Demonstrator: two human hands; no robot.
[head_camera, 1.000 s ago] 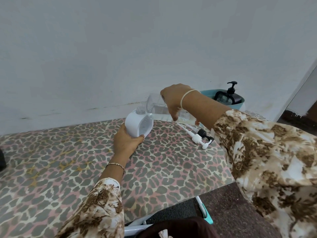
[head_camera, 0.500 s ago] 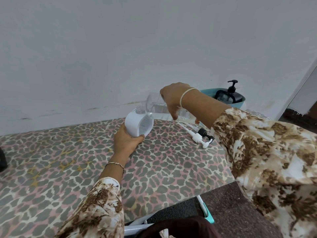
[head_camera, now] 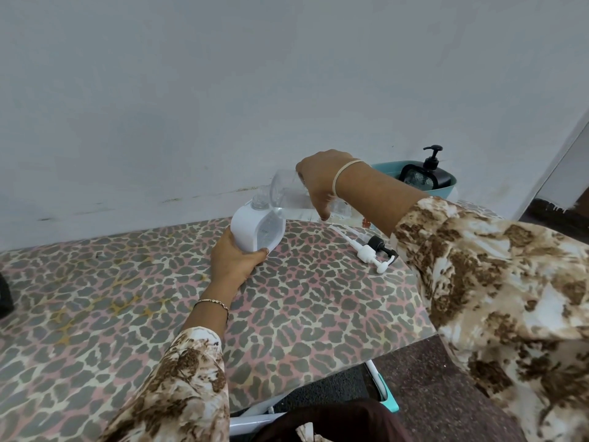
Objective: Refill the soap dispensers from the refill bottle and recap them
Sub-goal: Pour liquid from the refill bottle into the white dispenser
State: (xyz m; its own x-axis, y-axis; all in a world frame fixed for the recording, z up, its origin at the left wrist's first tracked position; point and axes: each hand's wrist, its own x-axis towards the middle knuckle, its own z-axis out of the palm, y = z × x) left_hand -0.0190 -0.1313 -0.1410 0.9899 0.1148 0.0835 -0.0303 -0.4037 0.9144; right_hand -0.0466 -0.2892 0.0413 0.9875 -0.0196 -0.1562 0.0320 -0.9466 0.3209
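Observation:
A white soap dispenser (head_camera: 251, 226) with a clear window stands uncapped on the leopard-print table (head_camera: 127, 298). My left hand (head_camera: 234, 261) grips its base. My right hand (head_camera: 318, 180) holds a clear refill bottle (head_camera: 287, 194) tipped on its side, its mouth at the dispenser's open neck. A white pump head (head_camera: 366, 252) with its long tube lies on the table to the right, next to a black pump cap (head_camera: 379, 245). My right forearm hides the bottle's far end.
A teal tub (head_camera: 446, 189) at the back right holds a black pump dispenser (head_camera: 424, 175). The wall runs close behind the table. A dark object (head_camera: 4, 298) sits at the left edge. The table's front edge drops to a dark floor.
Both hands hold almost the same pose; the refill bottle stays tipped at the dispenser's neck. The view has shifted slightly.

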